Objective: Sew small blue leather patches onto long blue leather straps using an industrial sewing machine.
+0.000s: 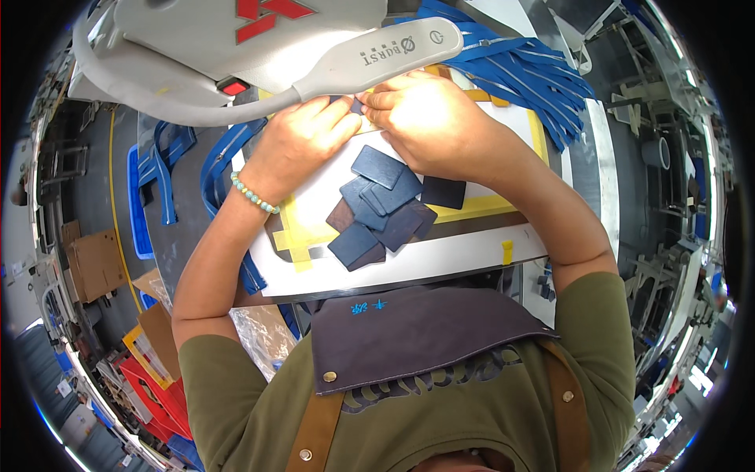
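Dark-blue flat pieces (pixel 385 197) heaped mid-view on white board (pixel 313 206), black square (pixel 445 193) at heap's three o'clock. Up at twelve, both hands close in: left hand (pixel 303 141), bead bracelet (pixel 253 195) on wrist, and right hand (pixel 429 118) pinching small dark piece (pixel 357 105), fingertips nearly meeting. Grey lamp (pixel 385 53) stretching just above, light bright on right knuckles. Pale machine (pixel 177 39) at eleven; blue zipper strips (pixel 527 75) fanning at one.
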`<state>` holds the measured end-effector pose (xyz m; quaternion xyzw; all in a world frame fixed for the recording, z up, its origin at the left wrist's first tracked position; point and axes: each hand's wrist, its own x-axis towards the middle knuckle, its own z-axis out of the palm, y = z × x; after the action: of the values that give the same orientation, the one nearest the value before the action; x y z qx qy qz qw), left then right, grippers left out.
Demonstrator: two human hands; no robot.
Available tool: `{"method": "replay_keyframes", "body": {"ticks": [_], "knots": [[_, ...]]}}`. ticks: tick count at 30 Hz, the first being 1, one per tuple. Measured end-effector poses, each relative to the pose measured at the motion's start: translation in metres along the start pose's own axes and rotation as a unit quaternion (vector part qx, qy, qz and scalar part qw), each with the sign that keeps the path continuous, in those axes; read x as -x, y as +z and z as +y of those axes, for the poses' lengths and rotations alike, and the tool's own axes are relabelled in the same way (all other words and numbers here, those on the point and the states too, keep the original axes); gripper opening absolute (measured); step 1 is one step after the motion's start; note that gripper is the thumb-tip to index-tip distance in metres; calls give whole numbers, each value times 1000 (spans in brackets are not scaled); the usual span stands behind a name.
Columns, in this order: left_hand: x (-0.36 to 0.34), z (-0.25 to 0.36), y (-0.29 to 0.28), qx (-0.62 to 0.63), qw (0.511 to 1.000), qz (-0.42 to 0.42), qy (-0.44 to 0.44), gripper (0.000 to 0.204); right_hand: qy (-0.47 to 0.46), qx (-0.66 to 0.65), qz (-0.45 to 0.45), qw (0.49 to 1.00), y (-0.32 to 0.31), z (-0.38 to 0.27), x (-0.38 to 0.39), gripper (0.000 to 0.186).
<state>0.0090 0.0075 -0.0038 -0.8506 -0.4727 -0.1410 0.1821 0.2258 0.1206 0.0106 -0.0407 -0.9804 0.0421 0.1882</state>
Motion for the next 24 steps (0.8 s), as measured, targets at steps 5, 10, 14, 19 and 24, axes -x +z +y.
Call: {"method": "replay_keyframes", "body": {"ticks": [5,10,14,19,24], "knots": [[3,0,2,-24,1000,2,2,17,12,37,-18,999,-7,-2,0,35],[5,0,2,-24,1000,11,2,19,-18,-100,-18,995,-17,39,-4,26],[6,-2,-10,-17,1000,23,7,25,226,-306,128,916,-7,71,-2,21],[17,-6,-17,-23,999,47,0,24,279,-546,94,784,12,72,5,62],[15,-5,-18,-21,998,66,7,22,212,-466,116,851,-17,79,2,55]]}}
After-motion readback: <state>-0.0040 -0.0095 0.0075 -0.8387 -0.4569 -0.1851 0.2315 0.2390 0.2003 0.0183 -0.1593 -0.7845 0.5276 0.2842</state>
